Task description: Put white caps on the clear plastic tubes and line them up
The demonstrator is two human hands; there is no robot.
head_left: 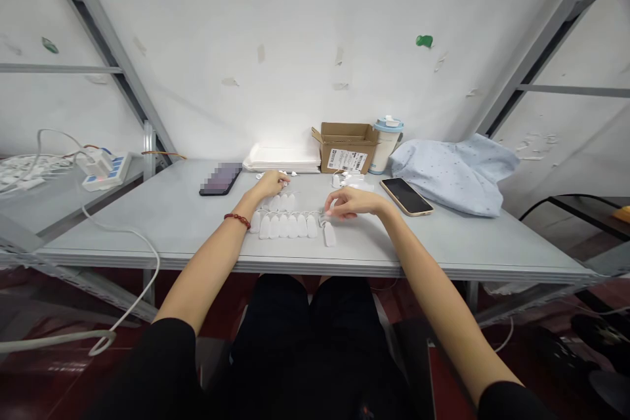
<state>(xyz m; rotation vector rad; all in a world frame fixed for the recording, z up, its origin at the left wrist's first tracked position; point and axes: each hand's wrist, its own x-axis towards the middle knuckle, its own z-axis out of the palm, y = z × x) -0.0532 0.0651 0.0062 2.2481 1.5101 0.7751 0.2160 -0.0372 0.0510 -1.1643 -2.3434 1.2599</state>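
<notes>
Several small white oval pieces (288,226) lie in rows on the grey table (172,223), and one more white piece (329,235) lies apart to their right. My left hand (272,184), with a red bead bracelet on the wrist, reaches past the rows with its fingers closed on a small white piece. My right hand (347,202) hovers at the right end of the rows, fingers curled in a pinch on something small and white that I cannot make out.
At the back stand a stack of white trays (280,159), an open cardboard box (346,147) and a lidded cup (386,144). A dark phone (221,179) lies left, another phone (406,196) right, beside a pale blue cloth (453,174). A power strip (105,169) sits far left.
</notes>
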